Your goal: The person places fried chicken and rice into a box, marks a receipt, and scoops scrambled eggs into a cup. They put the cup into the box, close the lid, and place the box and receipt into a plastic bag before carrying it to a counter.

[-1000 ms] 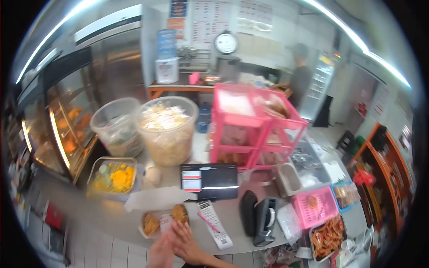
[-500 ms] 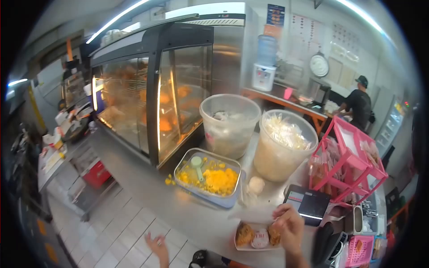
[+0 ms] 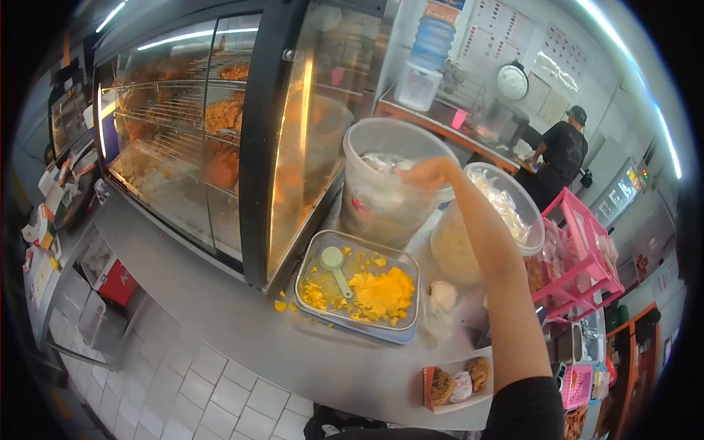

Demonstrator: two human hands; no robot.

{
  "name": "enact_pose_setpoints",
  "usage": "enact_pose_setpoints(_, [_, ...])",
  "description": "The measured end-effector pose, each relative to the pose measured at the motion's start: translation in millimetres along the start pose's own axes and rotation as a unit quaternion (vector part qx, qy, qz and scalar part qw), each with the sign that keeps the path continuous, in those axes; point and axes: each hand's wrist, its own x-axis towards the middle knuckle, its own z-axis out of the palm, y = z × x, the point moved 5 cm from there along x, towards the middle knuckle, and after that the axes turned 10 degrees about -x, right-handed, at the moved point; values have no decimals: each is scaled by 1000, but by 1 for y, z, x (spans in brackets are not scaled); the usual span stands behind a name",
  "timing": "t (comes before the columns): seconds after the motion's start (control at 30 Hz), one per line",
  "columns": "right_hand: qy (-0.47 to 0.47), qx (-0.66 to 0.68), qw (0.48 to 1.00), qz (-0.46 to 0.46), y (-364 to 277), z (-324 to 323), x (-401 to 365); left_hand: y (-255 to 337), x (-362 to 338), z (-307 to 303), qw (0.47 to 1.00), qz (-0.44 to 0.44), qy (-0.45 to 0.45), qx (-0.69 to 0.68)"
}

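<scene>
My right hand (image 3: pixel 427 174) reaches over the rim of a tall translucent bucket (image 3: pixel 381 209) that holds clear and silvery packets. Its fingers are smeared by motion at the packets, so I cannot tell whether they grip one. My forearm crosses in front of a second bucket (image 3: pixel 453 253) filled with clear plastic bags. Below the arm, near the counter's front edge, an open paper box (image 3: pixel 433 403) contains fried chicken pieces (image 3: pixel 442 385) and a white paper-wrapped bundle (image 3: pixel 461 387) with red print. My left hand is out of view.
A glass warming cabinet (image 3: pixel 253 147) with fried chicken stands at the left. A tray of yellow crumbly food (image 3: pixel 381 293) with a green scoop (image 3: pixel 336 270) lies before the buckets. A pink rack (image 3: pixel 579 257) is at the right; a person (image 3: pixel 565 154) stands farther back.
My right hand has gone from the paper box up to the packet bucket. The box's lid flap is no longer held up. My left hand has left the view, and the camera has shifted.
</scene>
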Motion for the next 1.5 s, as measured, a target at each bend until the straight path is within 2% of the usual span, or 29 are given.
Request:
enact_pose_setpoints(0.03, [-45,-10,996,82,13,-7,24,-4,-1,1,1000,-14,-6,-20])
enact_pose_setpoints(0.07, [-47,-10,995,86,30,-7,53,-8,-1,3,999,-28,-13,-44])
enact_pose_setpoints(0.1, [144,-179,970,81,45,-26,78,-11,-2,4,996,-40,-19,-71])
enact_pose_setpoints(0.13, [325,-338,881,70,42,-42,83,-13,-3,5,993,-53,-25,-99])
enact_pose_setpoints(0.17, [322,-341,880,70,34,-40,74,-16,-4,6,989,-68,-30,-125])
enact_pose_setpoints(0.3, [168,-437,875,-122,-1,-8,35,-24,-7,10,970,-133,-39,-200])
enact_pose_setpoints(0.37, [313,-313,895,-58,-1,-26,46,-19,5,10,962,-135,-33,-233])
enact_pose_setpoints(0.43, [499,-305,809,-62,-3,-34,11,-2,29,4,957,-109,-24,-268])
enact_pose_setpoints(0.5, [562,-345,751,-31,2,-41,6,22,45,-8,953,-72,-13,-293])
enact_pose_setpoints(0.57, [575,-263,773,-43,8,-49,9,32,45,-24,960,-39,-21,-277])
enact_pose_setpoints(0.6, [604,-249,753,-78,8,-46,2,37,46,-29,959,-50,-13,-278])
enact_pose_setpoints(0.63, [655,-136,717,-196,12,-36,-8,51,52,-29,961,-52,-16,-273])
enact_pose_setpoints(0.67, [720,-65,662,-200,14,-33,4,55,55,-30,959,-67,-56,-271])
enact_pose_setpoints(0.7, [746,-73,637,-179,2,-11,-22,60,59,-31,965,-82,-69,-238])
enact_pose_setpoints(0.73, [785,22,569,-245,0,6,-31,46,73,-26,964,-95,-79,-237])
enact_pose_setpoints(0.77, [604,207,707,-306,-3,15,-41,40,91,-20,961,-112,-82,-237])
enact_pose_setpoints(0.8, [794,-55,572,-199,-23,22,-34,66,101,-16,968,-92,-118,-203])
enact_pose_setpoints(0.83, [771,64,595,-218,-25,38,-47,87,101,-1,969,-71,-147,-187])
enact_pose_setpoints(0.87, [789,109,552,-246,-29,55,-66,101,100,17,968,-53,-170,-179])
enact_pose_setpoints(0.9, [766,186,549,-278,-33,62,-59,108,95,27,966,-44,-185,-173])
enact_pose_setpoints(0.97, [786,145,503,-328,-37,95,-82,113,84,25,967,-31,-191,-168])
enact_pose_setpoints(1.0, [785,152,505,-326,-35,107,-83,110,79,18,968,-28,-188,-165])
enact_pose_setpoints(1.07, [718,216,549,-369,-35,121,-78,108,68,1,970,-21,-182,-159])
enact_pose_setpoints(1.23, [711,205,572,-352,-4,155,-103,115,53,-10,969,5,-190,-156])
enact_pose_setpoints(1.3, [669,238,621,-333,13,166,-108,120,47,-6,968,14,-195,-159])
enact_pose_setpoints(1.5, [660,250,619,-344,24,182,-119,101,23,-1,964,28,-196,-180])
